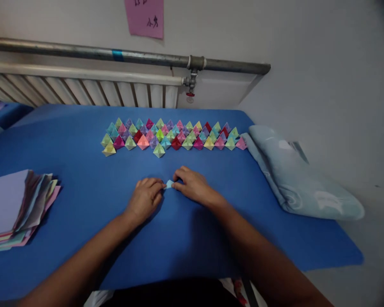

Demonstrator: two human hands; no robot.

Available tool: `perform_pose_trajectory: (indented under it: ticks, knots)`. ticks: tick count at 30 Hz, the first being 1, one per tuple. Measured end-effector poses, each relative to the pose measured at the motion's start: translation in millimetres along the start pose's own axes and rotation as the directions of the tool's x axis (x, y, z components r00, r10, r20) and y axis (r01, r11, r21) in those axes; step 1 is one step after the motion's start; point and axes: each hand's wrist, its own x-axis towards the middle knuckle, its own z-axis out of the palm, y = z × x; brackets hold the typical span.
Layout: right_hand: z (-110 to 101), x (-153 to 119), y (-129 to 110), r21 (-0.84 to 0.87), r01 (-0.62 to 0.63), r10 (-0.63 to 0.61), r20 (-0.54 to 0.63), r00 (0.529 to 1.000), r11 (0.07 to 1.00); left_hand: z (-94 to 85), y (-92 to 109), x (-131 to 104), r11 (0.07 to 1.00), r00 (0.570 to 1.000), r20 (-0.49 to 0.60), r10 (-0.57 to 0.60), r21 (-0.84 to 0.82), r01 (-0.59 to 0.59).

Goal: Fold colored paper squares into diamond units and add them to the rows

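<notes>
My left hand (145,197) and my right hand (192,185) meet at the middle of a blue surface (83,170). Between their fingertips sits a small light-blue folded paper piece (169,184), pinched from both sides and mostly hidden by the fingers. Beyond the hands, several small folded paper pyramids (174,135) in many colours lie in rows across the surface; one green one (159,150) sits slightly forward of the rows.
A stack of coloured paper sheets (16,207) lies at the left edge. A light-blue pillow (294,175) rests along the right side. Behind the surface are a white radiator (83,87), a metal pipe (131,55) and a wall with a pink note (144,17).
</notes>
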Motion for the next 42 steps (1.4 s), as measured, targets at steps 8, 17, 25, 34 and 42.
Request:
perform_pose_trajectory:
  ticks: [8, 17, 25, 34, 42]
  knots:
    - [12, -10, 9, 0.037, 0.036, -0.033, -0.092, 0.995, 0.999, 7.2, -20, 44, 0.945, 0.974, -0.088, -0.21, -0.272, 0.18]
    - [12, -13, 7, 0.043, 0.026, -0.021, -0.113, 0.993, 0.999, 4.1, -21, 35, 0.941, 0.991, -0.073, -0.114, -0.329, 0.084]
    - [17, -14, 4, -0.043, 0.053, -0.055, -0.055, 0.997, 0.998, -8.3, -13, 29, 0.926, 0.997, 0.026, -0.072, -0.369, 0.076]
    - [25, -18, -2, 0.143, 0.097, -0.079, -0.13, 0.988, 0.985, -7.0, -14, 28, 0.947, 0.993, 0.11, -0.048, -0.312, 0.08]
    - [27, -11, -1, 0.216, 0.116, -0.087, -0.139, 0.986, 0.969, -11.9, -12, 26, 0.956, 0.986, 0.164, -0.006, -0.287, 0.054]
